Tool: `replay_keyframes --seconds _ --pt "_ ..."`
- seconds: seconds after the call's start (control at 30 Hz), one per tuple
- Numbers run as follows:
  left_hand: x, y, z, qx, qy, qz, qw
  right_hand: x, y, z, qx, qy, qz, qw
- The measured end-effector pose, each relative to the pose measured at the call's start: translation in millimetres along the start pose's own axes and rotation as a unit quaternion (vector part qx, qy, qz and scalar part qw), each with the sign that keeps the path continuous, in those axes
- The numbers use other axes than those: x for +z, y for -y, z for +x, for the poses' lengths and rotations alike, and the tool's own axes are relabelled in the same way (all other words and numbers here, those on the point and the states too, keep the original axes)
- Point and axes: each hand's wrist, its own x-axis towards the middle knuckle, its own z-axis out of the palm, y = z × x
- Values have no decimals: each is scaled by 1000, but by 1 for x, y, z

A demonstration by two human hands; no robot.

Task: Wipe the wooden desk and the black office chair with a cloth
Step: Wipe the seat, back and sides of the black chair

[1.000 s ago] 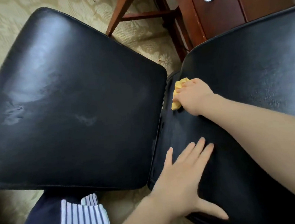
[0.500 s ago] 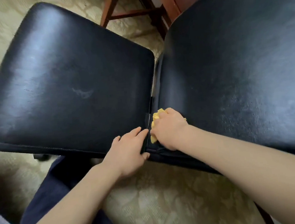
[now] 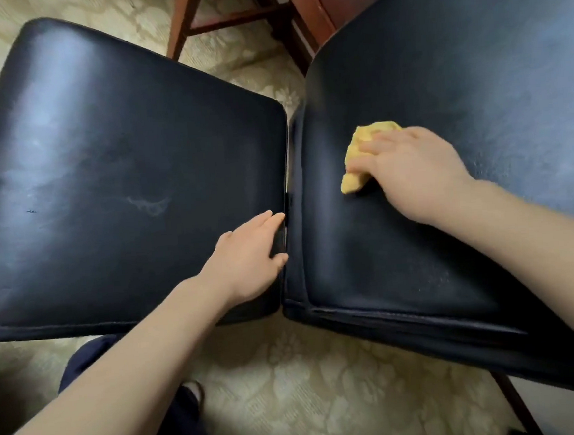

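Black office chair (image 3: pixel 351 263): two padded black panels side by side, filling most of the view, with a narrow gap running near to far between them. I cannot tell which panel is the seat and which the back.
- Left panel (image 3: pixel 120 168): glossy, with pale sheen and a faint curled smear near its middle.
- Right panel (image 3: pixel 474 82): duller, with a fine grain and a stitched seam along its near edge.

Cloth (image 3: pixel 360 163): yellow and bunched, lying on the right panel close to its left edge, about midway from near to far.

My right hand (image 3: pixel 413 176): palm down on the cloth. My fingers (image 3: pixel 373 148) lie close together and bend over the bunch, clamping it against the panel. The cloth shows past them on the left and far sides.

My left hand (image 3: pixel 247 258): flat on the left panel at its right edge, beside the gap. Its fingers (image 3: pixel 265 220) are straight and together and hold nothing, with the thumb at the panel's edge. The two hands are apart.

Wooden desk (image 3: pixel 314 12): reddish-brown legs and a crossbar, far centre, beyond the chair.

Carpet (image 3: pixel 309 387): cream with a raised floral pattern, under everything.

Trouser leg (image 3: pixel 179 431): dark, at the near edge between my forearms.
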Motion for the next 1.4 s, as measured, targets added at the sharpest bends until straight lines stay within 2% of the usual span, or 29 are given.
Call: replay_keyframes --seconds 0.1,0.23,0.37,0.5,0.63,0.7,0.9,1.07,1.23,1.4 --pt "-16 7 12 4 -1 -16 1000 -3 -15 46 59 -3 -10 998" --pt "-33 17 31 14 21 -82 996 -1 -22 111 73 1 -41 996" --pt "-45 33 59 13 34 -70 997 10 -21 174 56 15 -111 992" --pt "-49 52 89 8 32 -78 996 32 -1 227 65 87 -198 974" --pt "-47 63 106 20 13 -69 997 63 28 249 48 191 -322 926" --pt "-45 70 109 21 11 -76 997 82 41 251 43 238 -332 912" --pt "-36 76 104 18 20 -58 998 110 70 219 1 308 -326 894" --pt "-29 69 96 20 8 -50 999 124 106 152 -103 364 -318 869" --pt "-16 59 79 6 2 -70 998 127 138 85 -212 387 -290 849" --pt "6 40 58 4 40 -119 992 104 146 37 -288 370 -204 859"
